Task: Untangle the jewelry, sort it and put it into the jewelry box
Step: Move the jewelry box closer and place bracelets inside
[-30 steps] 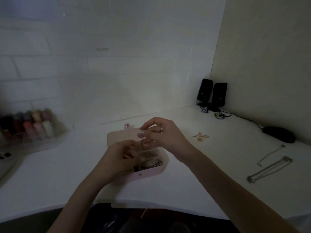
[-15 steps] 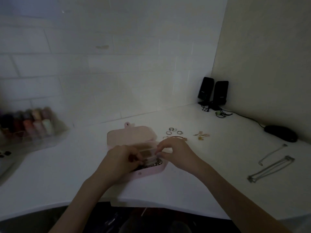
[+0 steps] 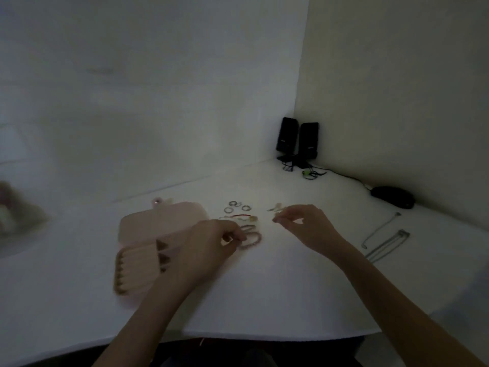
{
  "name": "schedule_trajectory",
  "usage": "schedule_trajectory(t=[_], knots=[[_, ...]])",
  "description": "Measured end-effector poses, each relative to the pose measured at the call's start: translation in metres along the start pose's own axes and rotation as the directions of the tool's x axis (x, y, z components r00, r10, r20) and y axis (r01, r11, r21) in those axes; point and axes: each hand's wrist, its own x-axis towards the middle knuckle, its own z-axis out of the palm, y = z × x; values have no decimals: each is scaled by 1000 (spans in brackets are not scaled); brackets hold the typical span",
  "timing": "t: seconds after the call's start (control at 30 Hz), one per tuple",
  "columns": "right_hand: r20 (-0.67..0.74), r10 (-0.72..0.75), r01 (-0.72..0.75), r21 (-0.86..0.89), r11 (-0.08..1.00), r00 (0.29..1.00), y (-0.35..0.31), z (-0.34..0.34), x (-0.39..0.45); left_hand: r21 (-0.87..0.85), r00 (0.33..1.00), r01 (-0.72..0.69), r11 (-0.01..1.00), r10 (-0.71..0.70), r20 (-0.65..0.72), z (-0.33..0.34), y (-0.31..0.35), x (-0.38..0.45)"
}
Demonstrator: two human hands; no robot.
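The pink jewelry box (image 3: 158, 223) lies open left of centre, its ring rolls (image 3: 137, 263) showing. My left hand (image 3: 209, 245) hovers over the box's right end, and its curled fingertips pinch the edge of a pink bead bracelet (image 3: 252, 241) on the table. Beyond it lie a red cord bracelet (image 3: 238, 216) and a few loose rings (image 3: 235, 206). My right hand (image 3: 304, 226) is further right. Its thumb and forefinger pinch a small gold earring (image 3: 275, 209) from a little cluster; the frame is blurred.
Thin silver chains (image 3: 386, 242) lie stretched out at the right. Two black speakers (image 3: 297, 140) with cables stand in the corner, and a dark mouse (image 3: 393, 197) sits by the right wall. The white table's front edge (image 3: 264, 336) runs below my forearms.
Both hands have left the box's inside. The left went to the bead bracelet beside the box, the right to the gold earrings. The view has swung right.
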Motion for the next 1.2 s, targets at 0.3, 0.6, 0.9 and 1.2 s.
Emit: schedule_trajectory(t=[0.3, 0.6, 0.9, 1.2], knots=[[-307, 290, -347, -149, 926, 906, 136, -95, -8, -154, 943, -291, 944, 310, 121, 132, 86, 83], [-391, 395, -511, -255, 821, 831, 236, -133, 8, -85, 814, -401, 912, 397, 424, 208, 105, 123], [-451, 382, -526, -252, 812, 807, 240, -129, 12, -174, 839, -375, 910, 414, 354, 211, 100, 123], [-124, 394, -226, 648, 727, 911, 114, -119, 15, -551, 994, 19, 834, 43, 100, 195, 104, 125]])
